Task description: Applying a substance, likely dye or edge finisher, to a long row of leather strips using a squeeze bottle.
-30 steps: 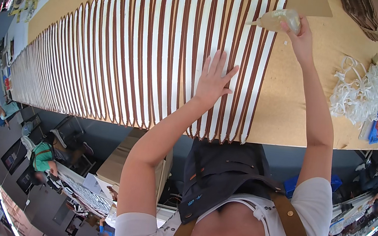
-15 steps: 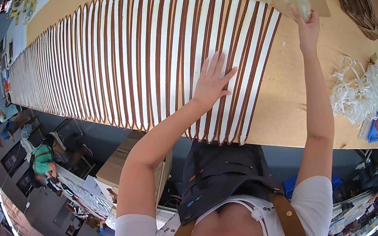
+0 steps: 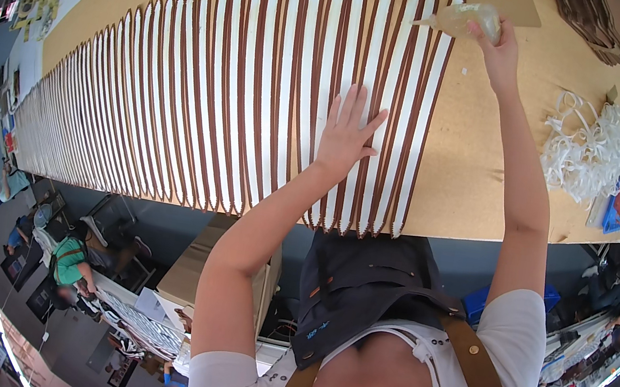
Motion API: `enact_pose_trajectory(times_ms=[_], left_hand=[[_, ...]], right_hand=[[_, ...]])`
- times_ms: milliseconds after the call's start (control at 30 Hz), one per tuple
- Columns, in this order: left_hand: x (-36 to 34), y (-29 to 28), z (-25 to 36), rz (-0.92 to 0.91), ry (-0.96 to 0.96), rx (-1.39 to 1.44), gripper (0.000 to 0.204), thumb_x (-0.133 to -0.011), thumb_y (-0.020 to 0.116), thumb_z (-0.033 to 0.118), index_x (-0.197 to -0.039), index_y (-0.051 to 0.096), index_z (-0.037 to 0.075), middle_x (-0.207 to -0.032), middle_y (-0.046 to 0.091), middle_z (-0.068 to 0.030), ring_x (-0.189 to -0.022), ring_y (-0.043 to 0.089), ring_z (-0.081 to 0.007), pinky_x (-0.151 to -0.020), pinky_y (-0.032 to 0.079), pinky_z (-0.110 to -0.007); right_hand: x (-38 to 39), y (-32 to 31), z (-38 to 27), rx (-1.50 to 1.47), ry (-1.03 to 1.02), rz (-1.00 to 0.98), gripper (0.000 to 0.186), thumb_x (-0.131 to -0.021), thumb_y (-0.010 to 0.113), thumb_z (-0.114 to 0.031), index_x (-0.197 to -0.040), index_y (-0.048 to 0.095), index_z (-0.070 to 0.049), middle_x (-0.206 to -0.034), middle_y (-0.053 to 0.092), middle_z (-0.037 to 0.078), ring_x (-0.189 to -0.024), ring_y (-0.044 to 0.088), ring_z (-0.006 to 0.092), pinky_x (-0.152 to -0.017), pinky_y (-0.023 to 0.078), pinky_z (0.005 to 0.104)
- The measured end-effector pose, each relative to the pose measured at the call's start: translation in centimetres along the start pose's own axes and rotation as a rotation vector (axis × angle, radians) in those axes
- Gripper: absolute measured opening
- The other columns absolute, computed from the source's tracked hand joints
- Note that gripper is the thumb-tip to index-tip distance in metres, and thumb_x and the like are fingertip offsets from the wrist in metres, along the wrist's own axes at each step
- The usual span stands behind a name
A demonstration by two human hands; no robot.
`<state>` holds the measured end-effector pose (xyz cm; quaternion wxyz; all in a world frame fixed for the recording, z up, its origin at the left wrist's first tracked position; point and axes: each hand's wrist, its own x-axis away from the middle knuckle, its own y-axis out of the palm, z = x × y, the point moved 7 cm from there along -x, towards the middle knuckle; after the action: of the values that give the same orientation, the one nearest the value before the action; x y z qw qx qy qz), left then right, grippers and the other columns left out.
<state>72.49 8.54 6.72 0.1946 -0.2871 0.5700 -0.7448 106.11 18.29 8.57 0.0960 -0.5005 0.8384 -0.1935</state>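
Note:
A long row of narrow strips (image 3: 287, 70), white down the middle with brown edges and pointed ends, lies side by side on the tan table (image 3: 475, 162). My left hand (image 3: 348, 137) rests flat on several strips toward the right of the row, fingers spread. At the far right end of the row, my right hand (image 3: 499, 54) grips a translucent squeeze bottle (image 3: 464, 19) with a pale yellowish content. The bottle is tilted on its side, its thin nozzle pointing left over the far ends of the strips. Whether the nozzle touches a strip, I cannot tell.
A tangle of white ribbon-like scraps (image 3: 593, 152) lies on the table at the right, beside a blue tray (image 3: 619, 209). Folded brown pieces (image 3: 598, 27) sit at the far right. A cardboard box (image 3: 208, 258) stands below the table edge. Other people work behind me.
My right hand has brought the bottle slightly nearer and to the left, so its nozzle sits lower over the strip ends. My left hand stays nearly still.

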Motion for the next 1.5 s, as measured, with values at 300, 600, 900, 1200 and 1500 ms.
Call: enact_pose_trajectory(times_ms=[300,600,900,1200,1500], left_hand=[[0.0,-0.6,0.1,0.027,-0.003,0.062,0.096,-0.072,0.081,0.057,-0.156,0.044,0.029,-0.166,0.025,-0.0259,-0.157,0.016,-0.0413,-0.127,0.017,-0.058],[0.0,-0.4,0.1,0.024,-0.006,0.061,0.097,-0.073,0.080,0.058,-0.157,0.043,0.029,-0.167,0.025,-0.0253,-0.158,0.015,-0.0410,-0.128,0.015,-0.058],[-0.1,-0.5,0.2,0.017,-0.001,0.064,0.095,-0.073,0.080,0.057,-0.156,0.045,0.028,-0.166,0.026,-0.0255,-0.158,0.016,-0.0409,-0.128,0.015,-0.057],[0.1,-0.7,0.3,0.017,-0.010,0.027,0.095,-0.073,0.079,0.059,-0.156,0.044,0.028,-0.166,0.027,-0.0249,-0.157,0.017,-0.0407,-0.128,0.015,-0.056],[-0.3,-1.4,0.9,-0.002,-0.024,0.049,0.097,-0.073,0.082,0.055,-0.157,0.044,0.026,-0.167,0.024,-0.0257,-0.157,0.018,-0.0417,-0.127,0.018,-0.056]], right_hand=[[5.3,0.9,-0.1,-0.117,0.096,-0.154,0.053,-0.091,0.082,-0.031,-0.130,0.059,-0.003,-0.114,0.069,0.007,-0.102,0.064,0.0139,-0.084,0.053,0.0300],[2.4,-0.4,-0.7,-0.304,-0.042,0.085,0.054,-0.091,0.082,-0.028,-0.130,0.056,-0.002,-0.115,0.066,0.006,-0.106,0.062,0.0149,-0.092,0.050,0.0305],[1.0,-0.1,0.7,-0.121,-0.038,0.027,0.058,-0.089,0.084,-0.034,-0.129,0.058,-0.001,-0.117,0.066,0.008,-0.104,0.062,0.0154,-0.090,0.051,0.0301],[1.4,-1.1,1.8,-0.590,0.199,-0.019,0.059,-0.089,0.083,-0.033,-0.130,0.057,-0.001,-0.119,0.067,0.008,-0.105,0.067,0.0168,-0.093,0.057,0.0331],[-3.6,-2.7,2.4,-0.210,0.014,0.117,0.054,-0.091,0.082,-0.027,-0.130,0.056,0.001,-0.115,0.065,0.007,-0.106,0.066,0.0142,-0.092,0.056,0.0292]])
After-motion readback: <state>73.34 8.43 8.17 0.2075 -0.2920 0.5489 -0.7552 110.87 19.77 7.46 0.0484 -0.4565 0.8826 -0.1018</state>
